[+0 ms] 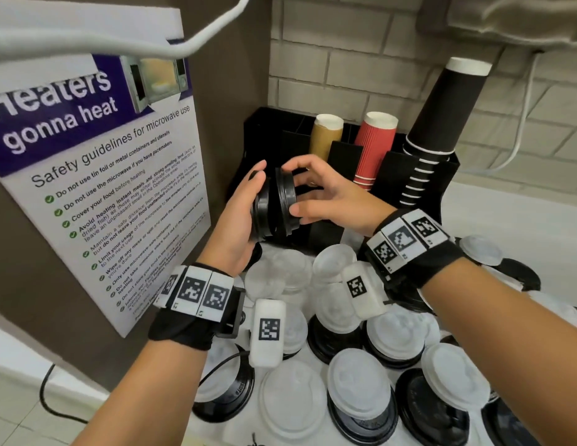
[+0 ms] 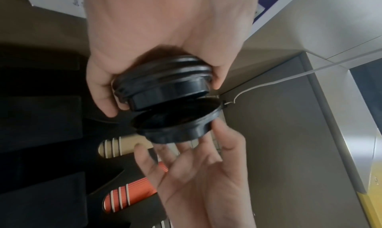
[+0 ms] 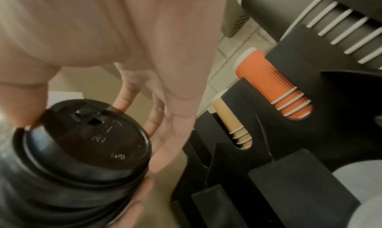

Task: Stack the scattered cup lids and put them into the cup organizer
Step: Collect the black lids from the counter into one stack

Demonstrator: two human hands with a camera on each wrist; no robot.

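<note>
In the head view my left hand (image 1: 255,201) grips a short stack of black cup lids (image 1: 260,206) held on edge. My right hand (image 1: 292,191) pinches one more black lid (image 1: 285,196) by its rim, right beside the stack and slightly apart from it. The left wrist view shows the stack (image 2: 163,82) in my left hand (image 2: 163,91) and the single lid (image 2: 175,123), open side toward it, on my right fingertips (image 2: 219,128). Both hands hover in front of the black cup organizer (image 1: 343,154). Many translucent white lids (image 1: 358,391) and black lids (image 1: 429,413) lie scattered below.
The organizer holds kraft cups (image 1: 324,136), red ribbed cups (image 1: 374,146) and a tall stack of black cups (image 1: 441,117). A microwave safety poster (image 1: 97,175) stands close on the left. A tiled wall is behind. A black cable (image 1: 45,391) runs at lower left.
</note>
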